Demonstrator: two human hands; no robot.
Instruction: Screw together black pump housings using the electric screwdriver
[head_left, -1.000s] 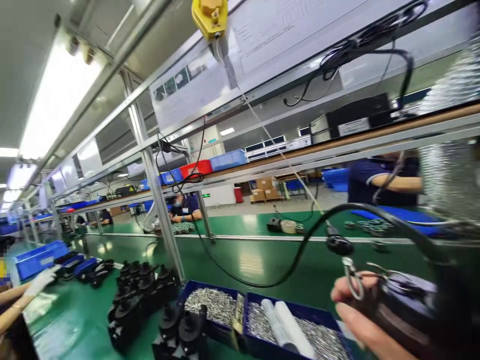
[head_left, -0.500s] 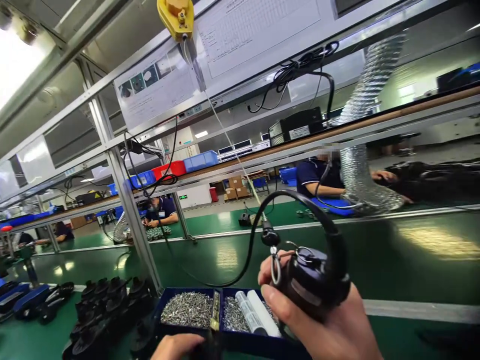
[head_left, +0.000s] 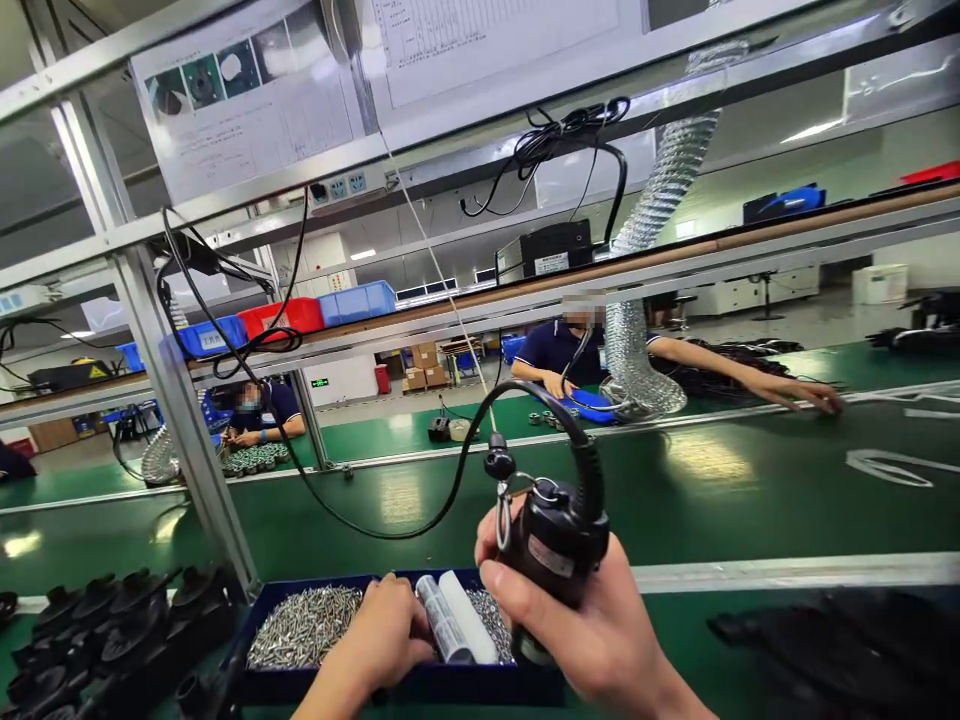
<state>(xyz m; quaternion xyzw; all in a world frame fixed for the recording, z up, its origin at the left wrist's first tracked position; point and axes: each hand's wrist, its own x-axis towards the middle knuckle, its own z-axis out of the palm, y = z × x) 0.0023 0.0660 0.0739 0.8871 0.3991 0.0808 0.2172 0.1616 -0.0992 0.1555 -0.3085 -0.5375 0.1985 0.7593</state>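
My right hand [head_left: 577, 620] is wrapped round a black electric screwdriver [head_left: 553, 545], held upright with its cable end on top. A metal clip and ring join it to a thin hanging cord [head_left: 442, 275]. My left hand [head_left: 386, 630] is over the middle of a dark blue parts box [head_left: 315, 685], fingers bent down between its two compartments. Its fingertips are hidden, so what they hold cannot be made out. Silver screws [head_left: 304, 625] fill the left compartment. Beside my left fingers, a clear labelled tube [head_left: 444, 622] and a white cylinder [head_left: 470, 618] lie on small metal parts [head_left: 491, 625].
Black plastic parts [head_left: 112, 630] crowd the bench at left; more dark parts [head_left: 847, 640] lie at right. An aluminium post [head_left: 176, 420] rises behind the box. The screwdriver's black cable [head_left: 390, 535] loops over the green bench. Across it, a co-worker [head_left: 555, 345] stretches out an arm.
My left hand has moved up from the lower edge to the middle of the parts box. The view has shifted right; my right hand still holds the screwdriver. The co-worker's arm now reaches out.
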